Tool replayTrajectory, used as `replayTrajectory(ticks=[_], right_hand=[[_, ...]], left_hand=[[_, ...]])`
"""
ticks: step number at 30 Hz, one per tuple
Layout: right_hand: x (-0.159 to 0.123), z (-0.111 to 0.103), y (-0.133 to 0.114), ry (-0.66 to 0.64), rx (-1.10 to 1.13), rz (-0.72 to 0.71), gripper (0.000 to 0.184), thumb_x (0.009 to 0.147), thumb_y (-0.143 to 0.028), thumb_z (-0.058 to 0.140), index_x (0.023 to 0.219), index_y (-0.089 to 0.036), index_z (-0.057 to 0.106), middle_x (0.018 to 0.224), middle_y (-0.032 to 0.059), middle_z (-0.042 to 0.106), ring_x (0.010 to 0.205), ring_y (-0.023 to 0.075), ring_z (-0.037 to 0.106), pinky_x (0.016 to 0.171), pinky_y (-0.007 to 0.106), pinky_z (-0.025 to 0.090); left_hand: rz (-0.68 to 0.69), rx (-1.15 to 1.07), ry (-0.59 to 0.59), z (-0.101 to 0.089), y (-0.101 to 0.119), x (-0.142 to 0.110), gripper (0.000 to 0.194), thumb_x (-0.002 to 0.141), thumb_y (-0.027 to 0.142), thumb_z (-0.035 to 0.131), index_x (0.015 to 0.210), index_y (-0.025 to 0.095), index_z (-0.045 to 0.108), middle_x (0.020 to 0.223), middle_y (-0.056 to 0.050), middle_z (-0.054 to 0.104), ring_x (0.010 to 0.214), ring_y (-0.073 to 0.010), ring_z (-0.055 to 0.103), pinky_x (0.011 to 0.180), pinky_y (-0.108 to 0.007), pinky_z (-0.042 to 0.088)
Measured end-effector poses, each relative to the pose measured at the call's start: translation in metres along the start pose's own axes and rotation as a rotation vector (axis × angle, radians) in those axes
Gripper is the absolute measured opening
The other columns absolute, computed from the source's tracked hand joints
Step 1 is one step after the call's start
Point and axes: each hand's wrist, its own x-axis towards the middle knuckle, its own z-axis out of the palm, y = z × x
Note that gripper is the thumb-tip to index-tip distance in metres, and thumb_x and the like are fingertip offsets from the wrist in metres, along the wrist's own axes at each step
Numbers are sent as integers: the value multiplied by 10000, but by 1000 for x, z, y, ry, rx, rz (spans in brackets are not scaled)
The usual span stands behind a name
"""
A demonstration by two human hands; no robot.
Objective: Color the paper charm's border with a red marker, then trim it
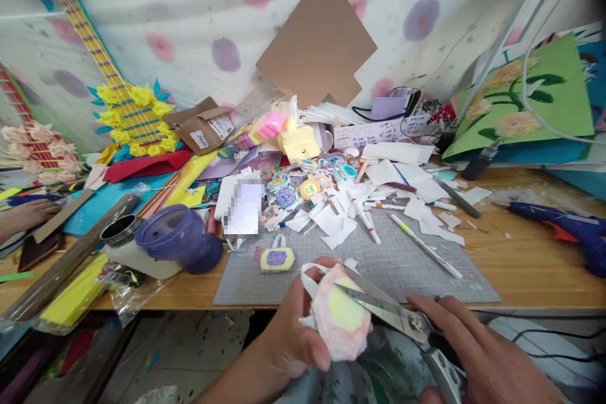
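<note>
My left hand (296, 334) is closed around a small soft pink craft piece (343, 334) with a yellow centre and a white loop at its upper left. In my right hand (466, 334) is a pair of scissors (411, 323), its handles partly hidden by my fingers. The blades are parted and point left, the lower one lying across the front of the yellow centre. Whether they touch the piece I cannot tell. Just behind my left hand, a small yellow craft piece (277, 257) with a purple patch and white loop sits on the grey cutting mat (392, 268).
Paper scraps (331, 218), markers and colourful cutouts pile up behind. A blue pot (175, 237) and an open jar (124, 233) stand left. A glue gun (563, 221) lies right. At far left another person's hand (35, 218) shows beside a brown strip. The table edge runs just beyond my hands.
</note>
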Motion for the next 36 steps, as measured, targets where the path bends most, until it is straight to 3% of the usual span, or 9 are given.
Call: replayTrajectory(ticks=[7, 10, 15, 18, 22, 25, 30, 36], right_hand=[[7, -6, -9, -48, -58, -15, 602, 754, -332, 510, 1320, -179, 375, 1058, 118, 634, 684, 253, 676, 531, 320, 562], [5, -2, -7, -44, -63, -13, 553, 792, -337, 494, 1315, -190, 395, 1021, 84, 657, 592, 226, 656, 477, 316, 538], [2, 0, -2, -9, -30, -19, 485, 822, -249, 470, 1305, -226, 430, 966, 47, 694, 501, 194, 630, 434, 280, 489], [4, -3, 0, -39, 137, 30, 474, 840, -295, 464, 1307, -243, 404, 959, 36, 699, 624, 218, 680, 512, 270, 538], [8, -5, 3, -21, 305, 12, 560, 823, -428, 479, 1331, -214, 378, 1071, 86, 653, 792, 250, 694, 574, 276, 581], [9, -3, 3, -20, 229, -31, 630, 777, -452, 540, 1346, -221, 398, 1104, 105, 632, 786, 266, 692, 578, 318, 596], [9, -3, -3, -83, 153, -19, 667, 758, -452, 587, 1352, -230, 379, 1123, 95, 638, 798, 266, 688, 610, 340, 599], [6, 0, -2, -44, 130, -83, 549, 853, -485, 517, 1319, -210, 420, 1091, 98, 661, 721, 257, 695, 532, 320, 582]], left_hand=[[49, 65, 85, -4, 2, -6, 801, 483, 395, 912, 1192, 276, 559, 1076, -14, 616, 936, -214, 606, 806, -292, 452], [12, 102, 85, -3, 5, -6, 776, 482, 473, 891, 1152, 242, 576, 956, -24, 642, 818, -176, 613, 726, -262, 463], [-45, 95, 200, 3, 10, -4, 738, 500, 556, 849, 1087, 176, 616, 839, -59, 671, 686, -161, 612, 628, -239, 473], [-51, 15, 165, 7, 9, -3, 682, 529, 557, 836, 1062, 182, 637, 828, -57, 669, 657, -150, 616, 605, -227, 486], [-53, -33, 113, 8, 8, -1, 639, 544, 550, 832, 1048, 200, 654, 886, -56, 664, 672, -154, 629, 612, -241, 512], [-65, -6, 100, 9, 9, 1, 682, 532, 557, 835, 1063, 171, 650, 851, -57, 658, 645, -150, 617, 595, -236, 495], [-66, 77, 185, 10, 13, -1, 723, 481, 569, 851, 1036, 155, 640, 885, -55, 631, 672, -156, 590, 627, -252, 472], [-64, 33, 172, 2, 9, -5, 704, 501, 558, 847, 1056, 177, 642, 870, -53, 659, 671, -161, 619, 610, -244, 484]])
